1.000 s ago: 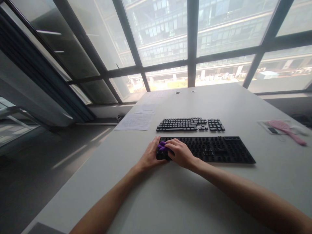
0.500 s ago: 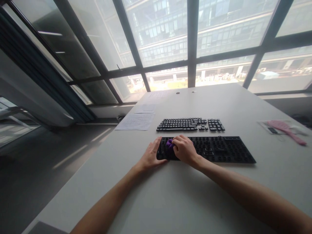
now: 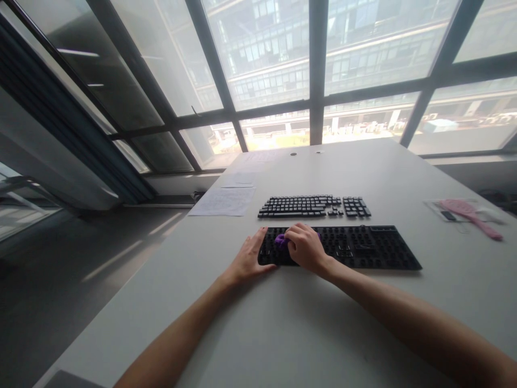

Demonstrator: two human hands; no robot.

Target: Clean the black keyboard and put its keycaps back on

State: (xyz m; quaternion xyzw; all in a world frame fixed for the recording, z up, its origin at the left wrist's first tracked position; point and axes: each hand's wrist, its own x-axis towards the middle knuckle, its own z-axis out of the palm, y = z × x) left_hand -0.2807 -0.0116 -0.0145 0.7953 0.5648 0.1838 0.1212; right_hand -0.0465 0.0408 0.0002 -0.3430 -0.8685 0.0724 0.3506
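Note:
A black keyboard base (image 3: 379, 249), its keycaps off, lies flat on the white table. My left hand (image 3: 249, 255) grips its left end, fingers at the far corner and thumb along the near edge. In the curled fingers of my right hand (image 3: 306, 245) is a soft purple lump (image 3: 280, 240), pressed onto the left part of the base. Whether it is cloth or putty I cannot tell; most of it is hidden under the hand. Just behind the base, black keycaps (image 3: 299, 206) are laid out in keyboard order, the number block apart at the right.
Sheets of paper (image 3: 224, 201) lie along the table's left edge. On the right are a pink brush-like thing (image 3: 470, 214) with a long handle and a clear bag under it. Large windows (image 3: 258, 59) rise behind the white table (image 3: 291, 334).
My right hand stays almost in place, and the purple lump has changed shape, now showing on both sides of the hand. My left hand keeps its hold. The view has shifted slightly.

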